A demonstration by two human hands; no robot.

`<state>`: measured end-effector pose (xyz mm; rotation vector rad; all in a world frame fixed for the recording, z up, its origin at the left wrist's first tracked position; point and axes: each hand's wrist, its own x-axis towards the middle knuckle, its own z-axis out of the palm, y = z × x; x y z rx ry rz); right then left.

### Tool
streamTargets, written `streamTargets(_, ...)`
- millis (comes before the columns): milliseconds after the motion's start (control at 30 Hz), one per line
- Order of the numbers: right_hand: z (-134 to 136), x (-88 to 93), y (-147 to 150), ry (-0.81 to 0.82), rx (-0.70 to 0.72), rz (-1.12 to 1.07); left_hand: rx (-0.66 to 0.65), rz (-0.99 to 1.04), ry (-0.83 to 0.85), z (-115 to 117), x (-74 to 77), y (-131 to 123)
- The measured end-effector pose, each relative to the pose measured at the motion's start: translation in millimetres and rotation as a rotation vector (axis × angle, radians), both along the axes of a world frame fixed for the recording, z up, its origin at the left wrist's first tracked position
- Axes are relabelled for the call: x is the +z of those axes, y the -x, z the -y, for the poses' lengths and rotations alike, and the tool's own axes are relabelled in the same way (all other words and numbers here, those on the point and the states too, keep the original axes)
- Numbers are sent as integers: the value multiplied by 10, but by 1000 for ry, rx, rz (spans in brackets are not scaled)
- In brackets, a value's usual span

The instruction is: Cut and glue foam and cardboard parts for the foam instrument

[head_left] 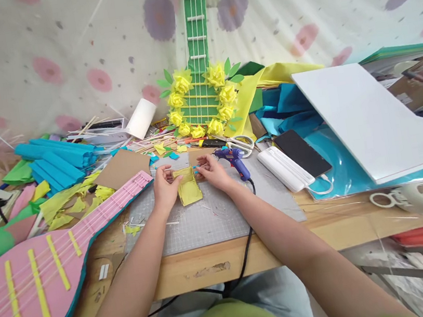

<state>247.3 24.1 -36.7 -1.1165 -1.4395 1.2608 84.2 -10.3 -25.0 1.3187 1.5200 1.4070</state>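
Note:
A small yellow paper-covered piece, bent like a little chair, stands over the grey cutting mat. My left hand pinches its left edge between thumb and fingers. At its upper right corner, my right hand is closed, with a tiny blue piece at the fingertips. Whether the right fingers also touch the yellow piece, I cannot tell. Just right of that hand lies a purple-blue glue gun, its black cord running down over the table edge.
A pink paper guitar lies at the left, and a green guitar with yellow flowers stands behind. Scissors, a white power bank, a black phone, white board and blue paper crowd the table.

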Motion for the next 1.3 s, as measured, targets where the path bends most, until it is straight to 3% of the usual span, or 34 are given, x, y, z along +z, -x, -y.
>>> streamTargets(567,56,50,75,-49,-67,27,-50,103,-5,82,-11,-33)
streamTargets(833,77,61,80,25,-19,-16,-42,145,6,89,-11,-33)
streamTargets(1033,87,31,87,-89,63,33,-34,122,-5,82,-43,-21)
streamTargets(1300,81,18,159,-109,-6,129,-14,68,-33,67,-70,-34)
